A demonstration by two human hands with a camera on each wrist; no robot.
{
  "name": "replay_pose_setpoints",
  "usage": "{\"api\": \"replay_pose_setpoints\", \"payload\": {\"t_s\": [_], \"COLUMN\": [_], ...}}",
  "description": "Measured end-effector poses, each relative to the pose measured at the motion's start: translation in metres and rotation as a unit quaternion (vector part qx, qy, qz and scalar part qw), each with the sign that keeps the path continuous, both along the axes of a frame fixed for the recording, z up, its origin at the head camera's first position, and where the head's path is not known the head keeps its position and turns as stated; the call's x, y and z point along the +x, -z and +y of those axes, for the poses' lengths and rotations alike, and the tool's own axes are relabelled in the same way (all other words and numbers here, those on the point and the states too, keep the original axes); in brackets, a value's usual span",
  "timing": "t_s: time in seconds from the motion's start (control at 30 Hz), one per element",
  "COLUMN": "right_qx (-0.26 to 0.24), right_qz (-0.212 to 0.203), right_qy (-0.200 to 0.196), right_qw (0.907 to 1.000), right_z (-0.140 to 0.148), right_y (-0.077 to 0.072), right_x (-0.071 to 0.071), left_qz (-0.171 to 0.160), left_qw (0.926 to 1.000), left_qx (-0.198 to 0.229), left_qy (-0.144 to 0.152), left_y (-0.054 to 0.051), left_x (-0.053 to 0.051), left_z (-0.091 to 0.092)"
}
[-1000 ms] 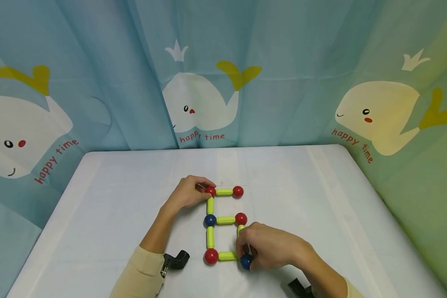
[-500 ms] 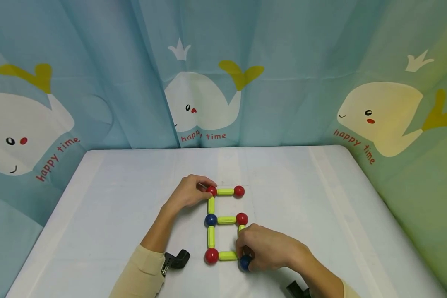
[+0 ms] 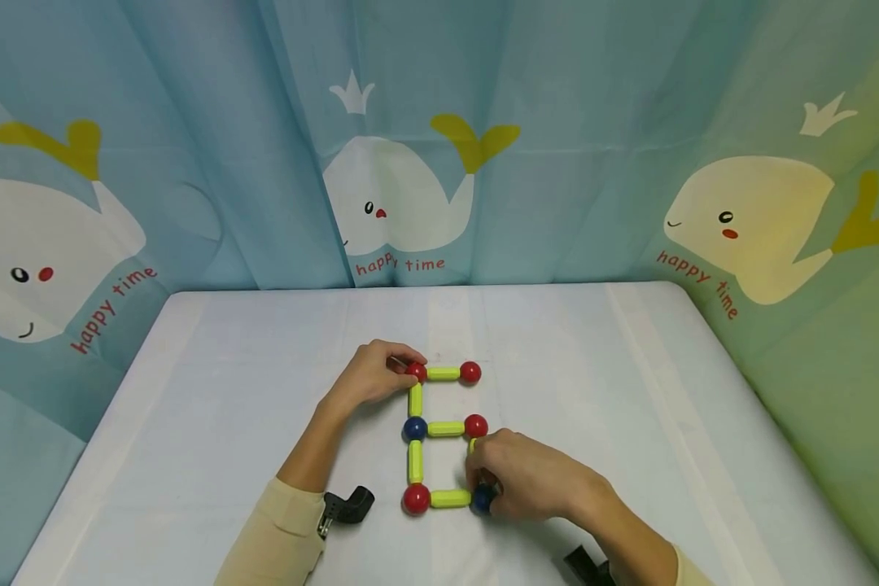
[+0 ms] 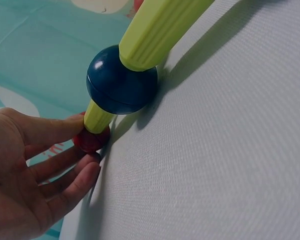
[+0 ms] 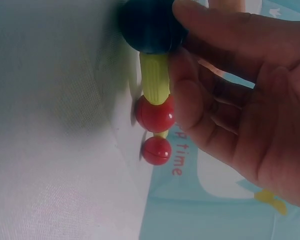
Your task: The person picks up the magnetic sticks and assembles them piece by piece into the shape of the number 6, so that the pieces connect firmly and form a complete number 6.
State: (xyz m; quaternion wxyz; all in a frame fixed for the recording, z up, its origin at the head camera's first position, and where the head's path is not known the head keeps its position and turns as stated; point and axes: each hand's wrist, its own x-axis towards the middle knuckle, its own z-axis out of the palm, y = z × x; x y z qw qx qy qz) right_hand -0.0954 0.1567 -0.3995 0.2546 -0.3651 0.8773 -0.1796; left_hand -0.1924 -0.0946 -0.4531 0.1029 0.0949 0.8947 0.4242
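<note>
Balls and yellow-green rods form a figure lying on the table. My left hand [image 3: 373, 373] holds the red ball [image 3: 417, 373] at its far left corner, thumb on one side and fingers on the other. My right hand [image 3: 531, 476] pinches the blue ball [image 5: 152, 25] at the near right corner. That ball meets the end of the near rod [image 3: 450, 498], while the right-side rod [image 5: 155, 77] is mostly behind my fingers in the head view. Another blue ball [image 4: 121, 82] joins rods midway along the left side. Red balls sit at the near left [image 3: 416, 499] and middle right [image 3: 476, 426].
A red ball [image 3: 470, 373] ends the far rod [image 3: 443, 373] on the right. The white table [image 3: 264, 342] stretches around the figure, with a whale-print curtain [image 3: 557, 81] behind it. Black wrist mounts [image 3: 352, 506] stick out near both sleeves.
My right hand has moved the near right blue ball slightly away from me, in line with the near rod. My left hand keeps its hold on the far red ball.
</note>
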Motion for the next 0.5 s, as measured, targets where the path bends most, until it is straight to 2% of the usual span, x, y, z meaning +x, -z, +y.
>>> {"api": "replay_pose_setpoints", "payload": {"t_s": [0.23, 0.5], "right_qx": [0.004, -0.005], "right_qz": [0.005, -0.013], "right_qy": [0.008, 0.017], "right_qw": [0.9999, 0.9998], "right_z": [0.0003, 0.0030], "right_y": [-0.0005, -0.0029], "right_x": [-0.0005, -0.0034], "left_qz": [-0.008, -0.011], "left_qw": [1.0000, 0.9999], "left_qx": [0.000, 0.000], "left_qy": [-0.001, 0.003], "left_y": [-0.0011, -0.0009], "left_x": [-0.0003, -0.0009], "left_z": [0.0001, 0.0004]}}
